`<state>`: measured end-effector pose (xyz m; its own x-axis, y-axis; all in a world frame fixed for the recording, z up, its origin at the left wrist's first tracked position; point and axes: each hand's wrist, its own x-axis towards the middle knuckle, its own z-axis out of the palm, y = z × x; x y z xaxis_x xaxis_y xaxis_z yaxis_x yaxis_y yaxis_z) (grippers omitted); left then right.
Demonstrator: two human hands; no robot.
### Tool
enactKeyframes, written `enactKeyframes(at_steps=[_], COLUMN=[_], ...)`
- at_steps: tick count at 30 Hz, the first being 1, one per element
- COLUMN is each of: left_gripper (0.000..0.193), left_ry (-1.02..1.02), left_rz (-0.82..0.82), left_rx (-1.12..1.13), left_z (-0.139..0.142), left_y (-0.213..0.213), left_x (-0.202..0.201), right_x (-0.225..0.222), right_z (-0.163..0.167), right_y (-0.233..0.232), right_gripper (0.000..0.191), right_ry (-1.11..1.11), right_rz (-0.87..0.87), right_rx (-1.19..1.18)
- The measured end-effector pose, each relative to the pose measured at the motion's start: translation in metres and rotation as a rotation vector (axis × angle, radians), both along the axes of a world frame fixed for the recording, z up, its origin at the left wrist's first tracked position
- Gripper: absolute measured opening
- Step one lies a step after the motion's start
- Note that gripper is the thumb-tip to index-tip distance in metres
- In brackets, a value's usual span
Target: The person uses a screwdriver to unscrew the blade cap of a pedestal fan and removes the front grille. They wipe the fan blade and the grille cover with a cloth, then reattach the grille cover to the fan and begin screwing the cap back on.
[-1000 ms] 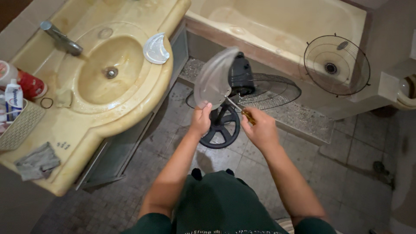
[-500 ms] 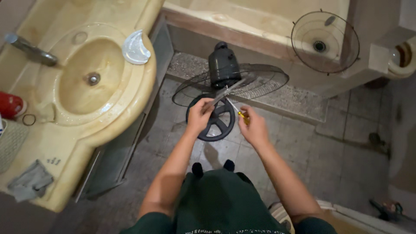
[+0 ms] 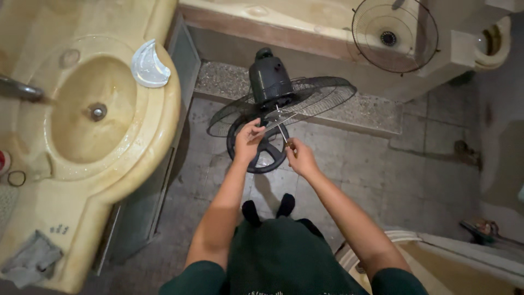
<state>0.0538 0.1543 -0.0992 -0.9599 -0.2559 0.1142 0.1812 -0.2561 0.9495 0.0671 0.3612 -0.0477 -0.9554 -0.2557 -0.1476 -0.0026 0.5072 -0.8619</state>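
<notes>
A black fan lies on the floor, its motor housing [image 3: 270, 82] pointing up from the rear wire grille [image 3: 322, 95] and its round base [image 3: 261, 159] near my feet. My left hand [image 3: 247, 142] pinches the edge of a clear plastic fan blade [image 3: 284, 116], seen almost edge-on at the front of the motor. Just to the right, my right hand [image 3: 299, 157] grips a thin screwdriver [image 3: 280, 127] whose shaft points up toward the motor's shaft. The two hands are close together over the base.
A yellowish sink [image 3: 93, 109] with a faucet [image 3: 19, 90] fills the left; a pale curved plastic piece [image 3: 147, 65] rests on its rim. The fan's loose front grille [image 3: 394, 35] leans in the tub behind. A grey rag [image 3: 30, 259] lies on the counter.
The clear blade, held up high in my left hand a second ago, has come down flat onto the motor front. Both hands have dropped closer to the fan.
</notes>
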Motion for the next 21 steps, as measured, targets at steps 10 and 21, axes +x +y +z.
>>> enactKeyframes(at_steps=[10, 21], left_gripper=[0.018, 0.020], left_ry=[-0.010, -0.171], left_rz=[-0.143, -0.163], left_rx=[0.166, 0.581], left_z=[-0.005, 0.000], left_y=[0.003, -0.001], left_x=[-0.015, -0.031], right_x=[-0.009, -0.016], right_z=[-0.019, -0.021], right_y=[0.004, 0.003], right_gripper=[0.027, 0.027], right_ry=[-0.027, -0.077], right_rz=[-0.060, -0.113], right_rx=[-0.015, -0.067])
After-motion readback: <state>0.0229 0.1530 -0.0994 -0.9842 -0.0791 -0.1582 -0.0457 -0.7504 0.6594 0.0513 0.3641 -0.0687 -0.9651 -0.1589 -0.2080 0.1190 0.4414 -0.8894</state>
